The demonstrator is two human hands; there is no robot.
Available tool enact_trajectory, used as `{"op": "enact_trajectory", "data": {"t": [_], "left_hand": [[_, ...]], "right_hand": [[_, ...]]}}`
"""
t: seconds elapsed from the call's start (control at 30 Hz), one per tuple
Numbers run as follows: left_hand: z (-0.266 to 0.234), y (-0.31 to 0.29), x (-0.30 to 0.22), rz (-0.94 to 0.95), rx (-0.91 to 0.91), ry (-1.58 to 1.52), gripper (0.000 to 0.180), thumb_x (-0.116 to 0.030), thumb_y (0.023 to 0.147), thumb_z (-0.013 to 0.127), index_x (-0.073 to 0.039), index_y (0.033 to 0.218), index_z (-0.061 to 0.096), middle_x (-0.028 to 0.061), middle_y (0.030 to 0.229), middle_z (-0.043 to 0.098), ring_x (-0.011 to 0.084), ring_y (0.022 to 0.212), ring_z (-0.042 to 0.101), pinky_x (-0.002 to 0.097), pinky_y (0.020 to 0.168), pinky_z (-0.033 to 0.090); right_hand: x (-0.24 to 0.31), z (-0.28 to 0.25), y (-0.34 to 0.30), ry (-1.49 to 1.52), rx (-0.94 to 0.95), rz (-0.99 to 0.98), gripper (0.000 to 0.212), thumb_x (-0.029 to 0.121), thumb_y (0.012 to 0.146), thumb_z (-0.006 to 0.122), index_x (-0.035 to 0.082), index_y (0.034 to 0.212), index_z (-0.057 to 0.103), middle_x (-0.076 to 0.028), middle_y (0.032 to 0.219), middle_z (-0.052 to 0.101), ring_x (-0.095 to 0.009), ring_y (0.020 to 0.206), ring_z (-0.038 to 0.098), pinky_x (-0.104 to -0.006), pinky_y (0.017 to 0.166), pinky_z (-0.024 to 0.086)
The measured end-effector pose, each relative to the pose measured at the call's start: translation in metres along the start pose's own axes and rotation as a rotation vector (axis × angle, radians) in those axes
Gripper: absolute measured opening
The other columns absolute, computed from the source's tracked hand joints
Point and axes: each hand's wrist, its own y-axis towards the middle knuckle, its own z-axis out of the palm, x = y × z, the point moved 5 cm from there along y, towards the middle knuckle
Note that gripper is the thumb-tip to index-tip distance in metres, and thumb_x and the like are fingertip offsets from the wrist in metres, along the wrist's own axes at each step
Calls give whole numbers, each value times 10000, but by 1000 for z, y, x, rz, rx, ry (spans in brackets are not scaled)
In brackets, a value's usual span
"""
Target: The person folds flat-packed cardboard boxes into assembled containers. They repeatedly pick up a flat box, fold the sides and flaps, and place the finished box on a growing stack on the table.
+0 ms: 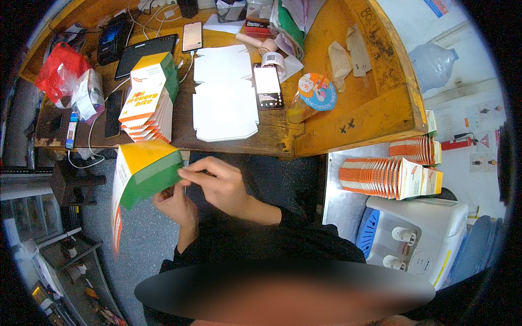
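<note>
A stack of nested food cartons, yellow, green and white with orange edges, is held at the near edge of the desk, tilted with its white and orange flaps hanging down at the left. My left hand grips it from below, its fingers partly hidden behind the green side. At the right corner of the green edges, my right hand pinches with thumb and forefinger. Just beyond stands another bundle of the same cartons on the desk. Beside that bundle lie white flat card blanks.
The wooden desk also bears a lit phone, another phone, a tablet and a red bag. At right, carton rows sit on a metal counter near a water dispenser. A shelf rack stands lower left.
</note>
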Motion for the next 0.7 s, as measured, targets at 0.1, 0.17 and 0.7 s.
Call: {"op": "enact_trajectory", "data": {"t": [0.1, 0.17, 0.7], "left_hand": [[-2, 2, -8, 115, -75, 56, 323, 107, 837, 673, 48, 1140, 578, 101, 885, 691, 139, 768, 648, 253, 669, 515], [-3, 6, -15, 167, -44, 114, 373, 75, 861, 678, 43, 1202, 532, 116, 929, 694, 144, 805, 656, 256, 692, 521], [6, -10, 2, -94, 306, -148, 647, -106, 869, 660, 5, 1430, 357, 161, 1373, 488, 285, 1269, 482, 410, 1008, 444]], "right_hand": [[3, 1, 2, 38, 60, -110, 279, -83, 717, 629, 33, 949, 732, -118, 986, 705, -270, 881, 691, -369, 780, 567], [-5, -9, 10, 72, 9, -60, 284, -89, 742, 602, 37, 962, 733, -128, 1008, 712, -265, 900, 693, -370, 794, 563], [-9, -6, 16, -249, 52, -171, 432, 97, 810, 637, 49, 1239, 650, -146, 1291, 623, -323, 1190, 605, -433, 981, 518]]}}
